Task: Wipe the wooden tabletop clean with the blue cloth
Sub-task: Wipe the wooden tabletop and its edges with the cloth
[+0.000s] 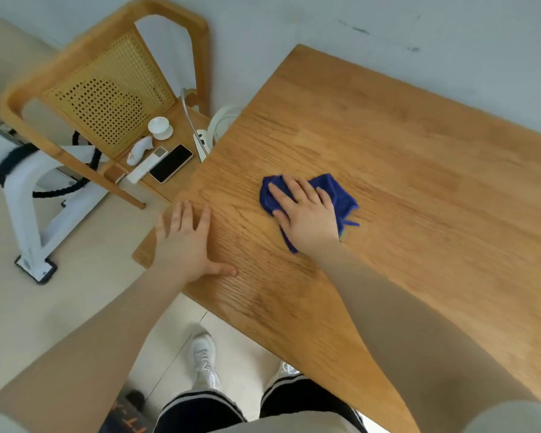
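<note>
Pale floor tiles (75, 307) run under a wooden tabletop (403, 182), where the left hand (186, 242) lies flat with fingers spread at the near left corner. Farther in, the right hand (303, 214) presses with straight fingers on the crumpled blue cloth (338, 190). Beyond, a chair (107, 89) holds a phone (171, 163).

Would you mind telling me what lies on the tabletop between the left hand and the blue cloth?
Nothing: in the head view only bare wooden tabletop separates the left hand from the blue cloth under the right hand.
</note>
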A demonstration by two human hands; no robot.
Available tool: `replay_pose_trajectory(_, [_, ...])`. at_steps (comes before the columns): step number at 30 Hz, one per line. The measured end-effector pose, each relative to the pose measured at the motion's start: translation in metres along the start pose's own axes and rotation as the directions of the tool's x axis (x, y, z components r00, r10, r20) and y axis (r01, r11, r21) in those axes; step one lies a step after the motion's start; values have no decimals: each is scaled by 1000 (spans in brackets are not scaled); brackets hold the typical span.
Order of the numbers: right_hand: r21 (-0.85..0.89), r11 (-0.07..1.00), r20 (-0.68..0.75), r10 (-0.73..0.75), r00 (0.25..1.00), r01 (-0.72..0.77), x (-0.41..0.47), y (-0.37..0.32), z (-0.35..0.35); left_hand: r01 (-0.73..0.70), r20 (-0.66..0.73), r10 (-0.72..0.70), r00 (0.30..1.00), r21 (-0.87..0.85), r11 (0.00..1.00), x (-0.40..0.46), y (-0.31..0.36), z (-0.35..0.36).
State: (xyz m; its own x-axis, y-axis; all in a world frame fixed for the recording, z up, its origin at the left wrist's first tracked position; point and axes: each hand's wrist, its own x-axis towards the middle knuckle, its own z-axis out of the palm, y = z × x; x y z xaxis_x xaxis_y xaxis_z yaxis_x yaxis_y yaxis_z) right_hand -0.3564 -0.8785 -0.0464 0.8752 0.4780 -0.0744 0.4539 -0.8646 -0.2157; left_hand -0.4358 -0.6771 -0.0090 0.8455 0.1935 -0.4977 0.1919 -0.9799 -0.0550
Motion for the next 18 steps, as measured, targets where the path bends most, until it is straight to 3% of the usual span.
replay_pose_trajectory(3, [-16,985,21,175,984,-174,8,-26,9,-96,24,96,995,0,995,1,-13,-1])
replay_pose_trajectory(7, [-39,996,81,-79,994,82,-28,-93,30,-303,49,300,953,90,949,-1,-38,-11])
replay_pose_trajectory(12, [-71,992,47,-101,994,104,-20,-109,35,-554,24,554,832,-23,832,22,-92,-32])
replay_pose_trajectory(13, [-77,995,16,-60,998,62,-13,-104,35,-595,11,595,804,-7,804,29,-103,-36])
replay_pose_trajectory(15, [-11,982,-51,188,981,-188,6,-108,34,-672,-41,673,739,37,740,45,-124,-41])
replay_pose_trajectory(18, [107,835,-127,550,825,-540,34,-153,40,-734,-113,734,670,54,677,65,-152,-47])
